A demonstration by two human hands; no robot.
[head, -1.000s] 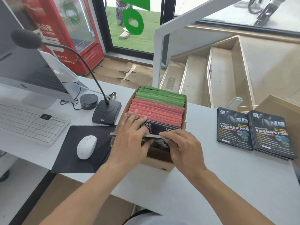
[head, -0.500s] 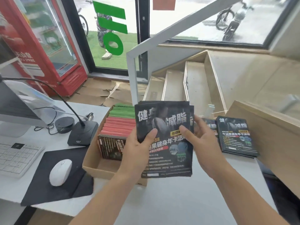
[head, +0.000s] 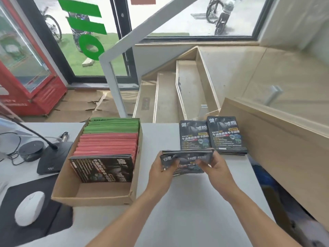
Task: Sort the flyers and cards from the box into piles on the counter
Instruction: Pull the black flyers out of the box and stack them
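Listing items from nine o'clock across to three o'clock on the white desk [head: 187, 220].

Mouse [head: 29, 210] on a dark pad, eight o'clock. Desk microphone base [head: 53, 158], nine o'clock.

Cardboard box [head: 92, 198], left of centre: green cards [head: 114, 124] at the far end, red cards [head: 106, 145] in the middle, dark flyers [head: 103, 168] leaning at the near end of the row; the nearest section bare.

Bundle of flyers [head: 187, 160], centre, just right of the box: left hand [head: 160, 172] pinches its left edge, right hand [head: 218, 170] pinches its right edge, fingers curled around the sides.

Two sorted piles [head: 212, 135], one o'clock, side by side near the wooden ledge.

Handling, judged: glossy paper, light, floppy, apt to slide or fan apart; hold both short edges, squared, then lay flat.
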